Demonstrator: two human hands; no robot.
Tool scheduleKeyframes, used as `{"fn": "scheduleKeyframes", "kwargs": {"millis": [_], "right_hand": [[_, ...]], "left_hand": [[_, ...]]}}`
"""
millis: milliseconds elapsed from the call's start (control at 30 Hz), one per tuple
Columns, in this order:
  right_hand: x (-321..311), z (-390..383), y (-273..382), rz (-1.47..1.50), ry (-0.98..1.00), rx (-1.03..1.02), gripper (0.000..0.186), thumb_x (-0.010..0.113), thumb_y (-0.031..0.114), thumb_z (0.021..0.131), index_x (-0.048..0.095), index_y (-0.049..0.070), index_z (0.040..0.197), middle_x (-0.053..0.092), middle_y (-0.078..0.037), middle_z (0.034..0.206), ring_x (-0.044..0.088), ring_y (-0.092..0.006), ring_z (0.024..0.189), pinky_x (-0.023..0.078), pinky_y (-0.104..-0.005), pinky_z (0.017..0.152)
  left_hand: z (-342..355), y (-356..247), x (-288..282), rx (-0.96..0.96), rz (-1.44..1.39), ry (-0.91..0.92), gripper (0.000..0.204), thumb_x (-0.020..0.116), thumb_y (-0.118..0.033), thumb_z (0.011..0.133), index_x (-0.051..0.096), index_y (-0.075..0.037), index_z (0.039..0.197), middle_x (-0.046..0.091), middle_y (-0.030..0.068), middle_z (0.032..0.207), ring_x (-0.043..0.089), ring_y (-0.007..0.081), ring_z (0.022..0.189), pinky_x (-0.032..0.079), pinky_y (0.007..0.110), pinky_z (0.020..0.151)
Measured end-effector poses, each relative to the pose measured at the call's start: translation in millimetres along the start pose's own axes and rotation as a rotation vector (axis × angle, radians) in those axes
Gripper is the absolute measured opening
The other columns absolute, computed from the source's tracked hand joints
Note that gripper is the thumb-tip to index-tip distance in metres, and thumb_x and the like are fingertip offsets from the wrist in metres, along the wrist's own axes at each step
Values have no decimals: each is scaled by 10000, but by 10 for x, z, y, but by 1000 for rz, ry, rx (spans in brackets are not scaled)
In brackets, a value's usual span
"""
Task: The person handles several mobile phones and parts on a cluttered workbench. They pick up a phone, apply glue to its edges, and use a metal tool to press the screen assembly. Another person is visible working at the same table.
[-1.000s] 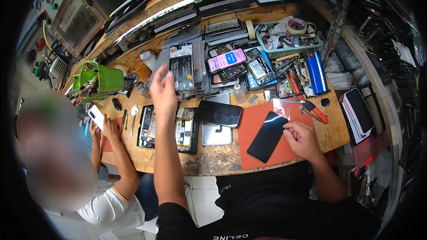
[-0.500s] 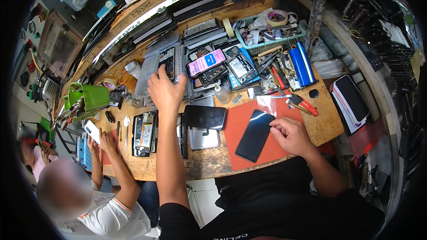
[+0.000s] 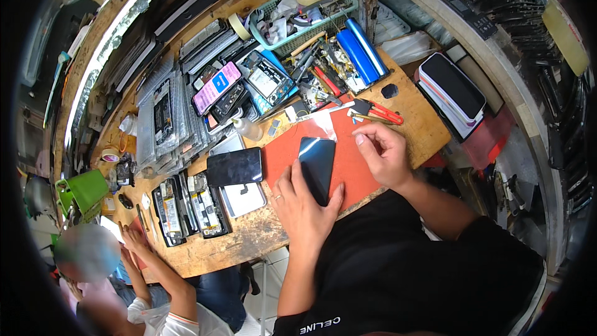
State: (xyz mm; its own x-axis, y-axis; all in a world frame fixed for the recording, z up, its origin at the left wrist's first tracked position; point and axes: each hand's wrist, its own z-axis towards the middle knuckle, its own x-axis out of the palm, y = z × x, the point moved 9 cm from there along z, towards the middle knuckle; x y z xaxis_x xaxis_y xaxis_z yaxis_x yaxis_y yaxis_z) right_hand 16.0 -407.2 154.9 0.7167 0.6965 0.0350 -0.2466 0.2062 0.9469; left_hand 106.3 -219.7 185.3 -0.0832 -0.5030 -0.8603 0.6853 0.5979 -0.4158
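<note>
A dark smartphone (image 3: 317,165), screen side up, lies on the orange-red mat (image 3: 283,149). Around its lower end, my left hand (image 3: 303,205) has the fingers along the left edge and the thumb at the right. My right hand (image 3: 385,157) is held to the right of the phone, apart from it, fingers curled and thumb against the index finger. Whatever may be between those fingertips is too small to make out. A clear plastic film (image 3: 323,126) sits by the phone's top end. Red-handled pliers (image 3: 385,114) lie beyond my right hand.
Left of the mat, another dark phone (image 3: 235,167) rests on a silver panel (image 3: 245,200), near opened phones (image 3: 205,205). Behind stand a dropper bottle (image 3: 247,128), a lit pink phone (image 3: 216,87), stacked clear trays (image 3: 163,118) and a teal basket (image 3: 298,43). A co-worker's hands (image 3: 134,239) are at far left.
My left hand has come back from the clear trays to the phone on the mat. My right hand has moved off the phone's edge. The view has swung to the right.
</note>
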Motion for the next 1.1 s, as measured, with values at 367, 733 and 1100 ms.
{"fn": "scheduleKeyframes", "kwargs": {"millis": [367, 733, 1100], "right_hand": [[-59, 85, 189, 106, 46, 74, 84, 652, 74, 1033, 693, 1, 1040, 611, 61, 794, 502, 12, 687, 403, -203, 590], [300, -315, 601, -387, 265, -396, 73, 740, 14, 893, 717, 27, 961, 650, -85, 761, 639, -241, 614, 486, -369, 546], [-902, 749, -65, -1160, 100, -20, 233, 777, 200, 917, 700, 11, 1031, 641, -176, 1077, 650, -394, 1058, 529, -487, 903]], "left_hand": [[-239, 486, -404, -130, -863, -533, 991, 792, -63, 858, 196, -48, 1650, 504, 131, 1424, 572, 270, 1250, 506, 434, 1050], [-500, 539, -76, -69, -642, -525, 989, 843, -85, 836, 211, 26, 1589, 431, 202, 1440, 532, 313, 1301, 494, 415, 1058], [-701, 496, -19, 66, -553, -527, 1044, 860, -87, 816, 159, 8, 1584, 430, 229, 1412, 494, 318, 1296, 436, 462, 1125]]}}
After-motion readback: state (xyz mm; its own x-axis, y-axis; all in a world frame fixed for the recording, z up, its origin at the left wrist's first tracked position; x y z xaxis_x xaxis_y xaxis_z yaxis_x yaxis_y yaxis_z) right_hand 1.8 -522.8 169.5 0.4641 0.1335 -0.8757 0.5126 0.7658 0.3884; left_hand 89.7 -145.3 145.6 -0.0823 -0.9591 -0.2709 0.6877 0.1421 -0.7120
